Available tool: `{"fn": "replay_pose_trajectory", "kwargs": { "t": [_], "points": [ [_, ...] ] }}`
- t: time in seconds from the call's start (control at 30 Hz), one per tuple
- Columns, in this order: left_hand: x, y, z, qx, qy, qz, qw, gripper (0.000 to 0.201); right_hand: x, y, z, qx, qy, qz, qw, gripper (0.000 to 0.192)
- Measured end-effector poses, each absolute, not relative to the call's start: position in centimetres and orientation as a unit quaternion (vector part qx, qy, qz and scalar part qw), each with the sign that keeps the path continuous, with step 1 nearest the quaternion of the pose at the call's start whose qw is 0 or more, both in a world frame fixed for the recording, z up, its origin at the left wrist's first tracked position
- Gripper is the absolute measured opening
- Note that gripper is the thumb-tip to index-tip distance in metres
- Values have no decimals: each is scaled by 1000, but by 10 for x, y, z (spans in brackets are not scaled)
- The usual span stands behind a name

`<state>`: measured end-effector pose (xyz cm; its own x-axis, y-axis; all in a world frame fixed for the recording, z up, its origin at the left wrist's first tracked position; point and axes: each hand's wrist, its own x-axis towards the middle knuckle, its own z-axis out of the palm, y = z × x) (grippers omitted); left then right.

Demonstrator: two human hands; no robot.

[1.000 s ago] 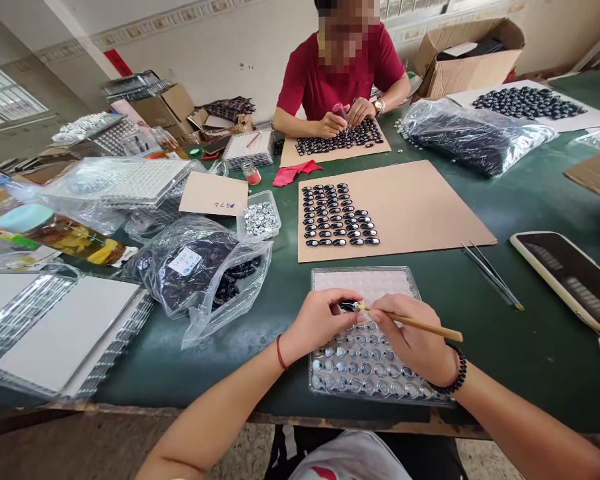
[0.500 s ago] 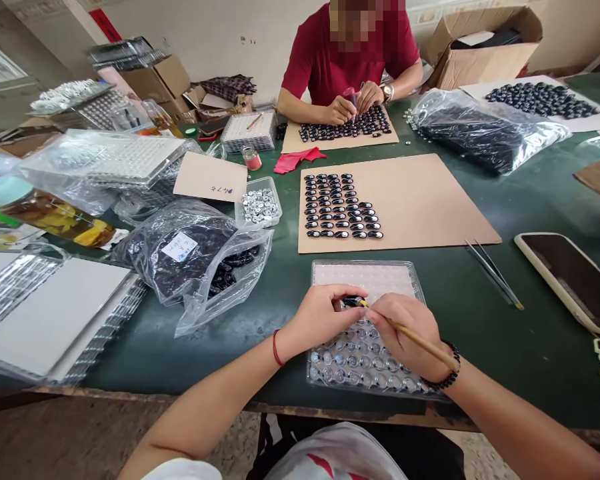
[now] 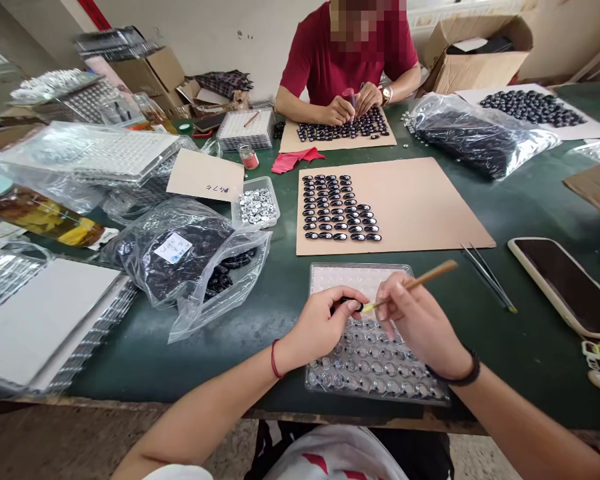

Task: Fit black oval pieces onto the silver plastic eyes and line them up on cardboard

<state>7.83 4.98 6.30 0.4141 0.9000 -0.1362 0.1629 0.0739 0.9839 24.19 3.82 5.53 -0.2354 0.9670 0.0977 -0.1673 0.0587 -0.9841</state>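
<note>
My left hand (image 3: 316, 325) pinches a small glossy black oval piece (image 3: 352, 302) between thumb and fingers, which partly hide it. In my right hand (image 3: 423, 323) is a thin wooden stick (image 3: 434, 272), its back end slanting up to the right. The stick's yellow tip is at the right end of the black piece; whether they touch I cannot tell. Both hands are over a clear plastic tray (image 3: 375, 395) with rows of small round clear pieces. Beyond it, rows of black oval pieces (image 3: 337, 219) lie on the left part of a cardboard sheet (image 3: 420, 207).
Tweezers (image 3: 490, 279) and a phone (image 3: 567, 287) lie to the right. On the left are an open bag of black pieces (image 3: 180, 247), a tub of small silvery parts (image 3: 256, 205) and stacked trays (image 3: 50, 313). Across the table a co-worker (image 3: 350, 73) handles black pieces on cardboard.
My right hand has turned, so the stick's back end now points up and right instead of down toward the wrist. My left hand still holds the black piece, now tilted differently.
</note>
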Motion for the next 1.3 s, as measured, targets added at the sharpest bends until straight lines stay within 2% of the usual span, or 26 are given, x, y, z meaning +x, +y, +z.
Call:
{"fn": "replay_pose_trajectory", "kwargs": {
  "t": [0.1, 0.2, 0.4, 0.53, 0.73, 0.9, 1.07, 1.2, 1.3],
  "points": [
    [79, 50, 61, 584, 446, 321, 597, 18, 248, 45, 64, -327, -369, 705, 510, 26],
    [80, 50, 58, 550, 449, 323, 626, 18, 252, 46, 68, -319, -330, 709, 535, 25],
    [81, 48, 60, 459, 415, 332, 712, 18, 253, 45, 66, -307, -338, 715, 529, 25],
    [81, 48, 63, 432, 395, 353, 730, 17, 251, 45, 62, -306, -387, 696, 522, 29],
    [80, 46, 67, 586, 401, 377, 594, 19, 242, 41, 60, -358, -450, 690, 440, 20],
    [81, 38, 71, 612, 347, 360, 613, 18, 241, 38, 60, -341, -549, 678, 350, 31],
    [79, 36, 67, 629, 357, 343, 599, 20, 245, 37, 60, -335, -555, 678, 348, 33],
    [77, 37, 66, 678, 389, 314, 539, 32, 245, 37, 59, -325, -564, 676, 345, 32],
    [77, 38, 67, 706, 407, 308, 492, 33, 244, 38, 59, -325, -573, 670, 342, 32]
  ]
}}
